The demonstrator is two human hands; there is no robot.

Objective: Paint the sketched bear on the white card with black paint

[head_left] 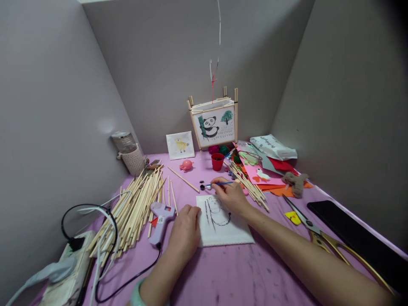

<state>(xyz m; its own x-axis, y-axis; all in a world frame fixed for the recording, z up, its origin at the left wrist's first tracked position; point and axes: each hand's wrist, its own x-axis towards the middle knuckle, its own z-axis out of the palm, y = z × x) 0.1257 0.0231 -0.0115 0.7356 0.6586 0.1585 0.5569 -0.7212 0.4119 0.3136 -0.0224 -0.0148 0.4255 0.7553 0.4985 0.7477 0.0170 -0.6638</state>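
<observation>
A white square sheet (229, 231) with a black line drawing lies on the purple table (242, 272). My left hand (185, 231) rests flat on the sheet's left edge, fingers together, holding nothing. My right hand (230, 195) grips a thin blue paintbrush (219, 184) at the sheet's far edge. The brush tip reaches left to a small row of paint pots (203, 185). A red cup (217, 161) stands just beyond the pots.
A pile of wooden sticks (137, 208) and a lilac glue gun (161, 216) lie left, with cables and a power strip (73, 263). Scissors (315, 233), a black tablet (357, 238) and coloured paper (270, 176) lie right. A panda lantern (215, 123) stands at the back.
</observation>
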